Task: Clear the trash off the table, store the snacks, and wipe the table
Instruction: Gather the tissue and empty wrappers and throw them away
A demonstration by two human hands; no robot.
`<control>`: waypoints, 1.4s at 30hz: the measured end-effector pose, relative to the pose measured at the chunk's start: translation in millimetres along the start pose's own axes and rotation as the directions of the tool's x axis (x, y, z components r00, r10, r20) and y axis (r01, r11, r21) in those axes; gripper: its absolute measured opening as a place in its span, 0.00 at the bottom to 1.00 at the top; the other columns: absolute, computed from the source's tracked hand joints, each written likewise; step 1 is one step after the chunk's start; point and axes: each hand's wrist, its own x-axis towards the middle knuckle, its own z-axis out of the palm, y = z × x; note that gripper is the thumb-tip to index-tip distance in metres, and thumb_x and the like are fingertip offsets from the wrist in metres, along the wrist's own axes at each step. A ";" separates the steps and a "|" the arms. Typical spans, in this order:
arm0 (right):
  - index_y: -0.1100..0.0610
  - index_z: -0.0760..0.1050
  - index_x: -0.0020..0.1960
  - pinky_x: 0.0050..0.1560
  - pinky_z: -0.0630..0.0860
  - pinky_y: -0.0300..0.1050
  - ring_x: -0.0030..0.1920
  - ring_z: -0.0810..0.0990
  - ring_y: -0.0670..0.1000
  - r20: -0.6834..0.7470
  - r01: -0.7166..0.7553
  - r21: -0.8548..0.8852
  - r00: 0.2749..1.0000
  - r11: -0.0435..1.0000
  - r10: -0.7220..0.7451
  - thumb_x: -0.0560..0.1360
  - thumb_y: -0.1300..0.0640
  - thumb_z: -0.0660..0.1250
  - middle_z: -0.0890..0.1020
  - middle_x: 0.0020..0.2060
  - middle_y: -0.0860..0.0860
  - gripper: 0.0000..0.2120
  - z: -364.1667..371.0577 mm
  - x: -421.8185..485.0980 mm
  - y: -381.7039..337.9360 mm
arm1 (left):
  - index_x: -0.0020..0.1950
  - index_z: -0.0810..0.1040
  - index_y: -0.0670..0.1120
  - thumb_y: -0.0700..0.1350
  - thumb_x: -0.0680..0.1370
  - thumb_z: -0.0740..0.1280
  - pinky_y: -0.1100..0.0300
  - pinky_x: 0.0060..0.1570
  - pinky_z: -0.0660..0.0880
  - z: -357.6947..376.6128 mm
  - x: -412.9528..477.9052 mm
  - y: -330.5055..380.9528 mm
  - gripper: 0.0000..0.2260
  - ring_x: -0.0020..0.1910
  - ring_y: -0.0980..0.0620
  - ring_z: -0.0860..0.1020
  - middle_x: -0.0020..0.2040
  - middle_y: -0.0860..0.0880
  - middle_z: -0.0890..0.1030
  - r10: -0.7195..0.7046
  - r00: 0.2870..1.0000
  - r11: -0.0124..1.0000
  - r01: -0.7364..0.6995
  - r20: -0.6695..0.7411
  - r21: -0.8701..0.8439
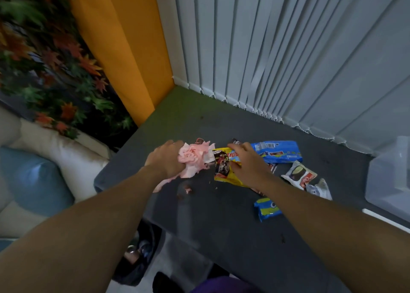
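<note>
In the head view, the left hand has its fingers curled tight round a wad of pink paper, out on the far part of the table. The right hand lies on the yellow packet just beside the paper, with its fingers bent over the top edge. I cannot tell if it pinches the packet or only touches it.

I think the step is picking up the trash. To do it well, the left hand should squeeze the paper into one ball and tuck in the loose end by the wrist, so no bits drop. The crumbs close by are best left for the wiping.

A big blue packet, a white packet and a small blue packet lie to the right. These look like snacks to store, not trash.

A clear box stands at the right end of the table — I cannot tell what is in it. A dark bag sits on the floor by the near edge. Something shiny is inside, but it is too blurry to name.
</note>
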 end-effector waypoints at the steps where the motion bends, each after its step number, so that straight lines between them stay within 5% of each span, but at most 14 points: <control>1: 0.49 0.65 0.74 0.58 0.76 0.52 0.62 0.74 0.55 0.009 -0.011 0.005 1.000 1.000 0.011 0.78 0.54 0.67 0.70 0.64 0.51 0.26 1.5 -1.4 0.9 | 0.58 0.72 0.53 0.53 0.71 0.69 0.49 0.50 0.76 3.7 1.2 0.9 0.17 0.52 0.45 0.76 0.53 0.50 0.75 0.001 1.000 1.000 -0.001 0.023 0.002; 6: 0.47 0.64 0.74 0.58 0.75 0.49 0.64 0.73 0.53 0.043 -0.049 0.009 0.998 0.999 0.049 0.78 0.53 0.66 0.68 0.66 0.51 0.26 12.0 -10.4 12.4 | 0.58 0.72 0.54 0.54 0.71 0.68 0.48 0.50 0.77 31.4 11.6 9.3 0.17 0.51 0.45 0.77 0.53 0.51 0.73 0.027 0.991 0.999 -0.030 0.133 0.021; 13: 0.46 0.62 0.75 0.58 0.76 0.53 0.64 0.74 0.55 0.098 -0.098 -0.007 0.990 0.995 0.098 0.78 0.52 0.66 0.67 0.68 0.51 0.27 27.5 -21.7 36.5 | 0.74 0.66 0.52 0.55 0.71 0.72 0.45 0.64 0.73 81.8 36.5 14.5 0.34 0.68 0.43 0.71 0.76 0.49 0.62 0.040 0.960 0.999 -0.048 0.279 0.025; 17: 0.46 0.61 0.76 0.56 0.75 0.49 0.64 0.73 0.54 0.111 -0.103 0.010 0.989 0.995 0.101 0.78 0.53 0.65 0.67 0.68 0.50 0.28 34.5 -26.9 47.9 | 0.72 0.69 0.50 0.51 0.71 0.72 0.44 0.64 0.73 95.6 42.1 20.1 0.30 0.69 0.43 0.71 0.73 0.48 0.68 0.024 0.961 0.998 -0.041 0.274 0.056; 23: 0.48 0.63 0.75 0.59 0.76 0.51 0.63 0.74 0.54 0.111 -0.089 0.014 0.990 0.996 0.087 0.78 0.53 0.66 0.68 0.67 0.51 0.26 26.9 -18.8 43.1 | 0.61 0.75 0.50 0.50 0.73 0.69 0.48 0.52 0.77 79.9 40.2 27.6 0.17 0.57 0.43 0.77 0.59 0.48 0.75 0.032 0.976 0.987 -0.064 0.215 0.145; 31: 0.48 0.62 0.75 0.59 0.76 0.52 0.65 0.73 0.54 0.080 -0.045 -0.014 0.996 0.999 0.046 0.78 0.53 0.66 0.67 0.67 0.51 0.27 9.5 -6.9 27.2 | 0.68 0.68 0.54 0.59 0.69 0.69 0.49 0.54 0.76 35.7 24.8 29.6 0.29 0.57 0.45 0.77 0.61 0.50 0.76 0.007 0.996 1.000 -0.009 0.093 0.026; 42: 0.48 0.64 0.74 0.60 0.75 0.55 0.64 0.73 0.54 0.133 -0.008 -0.006 0.991 1.000 0.008 0.78 0.52 0.66 0.68 0.66 0.50 0.27 28.2 -1.4 -5.0 | 0.67 0.67 0.56 0.65 0.68 0.70 0.48 0.56 0.74 36.1 -9.2 -0.6 0.32 0.60 0.45 0.75 0.63 0.50 0.72 -0.044 0.985 0.998 0.035 0.168 0.056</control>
